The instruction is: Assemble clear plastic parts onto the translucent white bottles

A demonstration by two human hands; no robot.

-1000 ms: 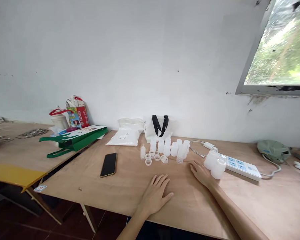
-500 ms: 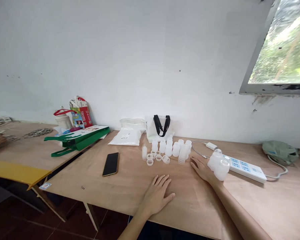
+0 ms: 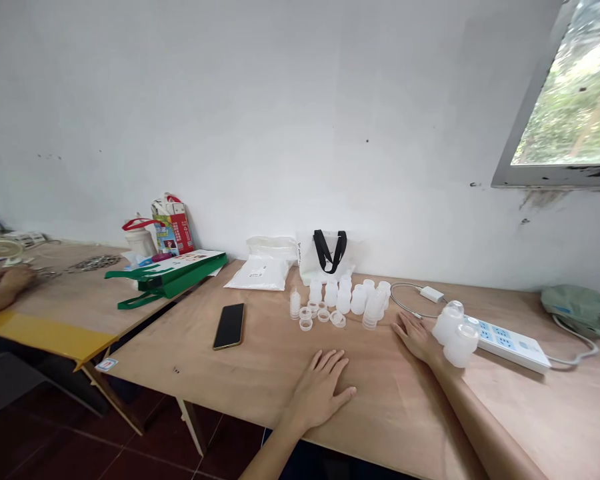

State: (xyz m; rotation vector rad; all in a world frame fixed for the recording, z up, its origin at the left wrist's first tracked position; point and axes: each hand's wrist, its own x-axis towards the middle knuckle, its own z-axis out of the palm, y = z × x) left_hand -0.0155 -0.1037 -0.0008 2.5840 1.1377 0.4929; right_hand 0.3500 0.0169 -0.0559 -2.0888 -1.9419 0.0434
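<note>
My left hand point(image 3: 321, 390) lies palm down on the wooden table point(image 3: 260, 380), fingers stretched out, holding nothing. Further right, my right hand point(image 3: 414, 338) also rests flat with its fingers extended. Just right of that hand stand translucent white plastic bottles point(image 3: 461, 345); whether the wrist touches them I cannot tell. Ahead, between the two hands, is a cluster of similar white bottles point(image 3: 344, 297). A clear tube-like bottle point(image 3: 372, 316) leans at its front right, and a small clear bottle point(image 3: 295, 304) stands at its left. Several clear plastic rings point(image 3: 323, 315) lie in front of the cluster.
A black phone point(image 3: 229, 326) lies to the left. White plastic packaging point(image 3: 261, 272) and a white bag point(image 3: 330, 257) with black handles sit by the wall. At right are a power strip point(image 3: 507, 345) and a green cap point(image 3: 577, 309). Another person's hand point(image 3: 17, 278) rests on the left table.
The camera view has turned slightly left, so everything sits further right in the picture. More of the other person's arms shows at left. Both my hands stay resting on the table.
</note>
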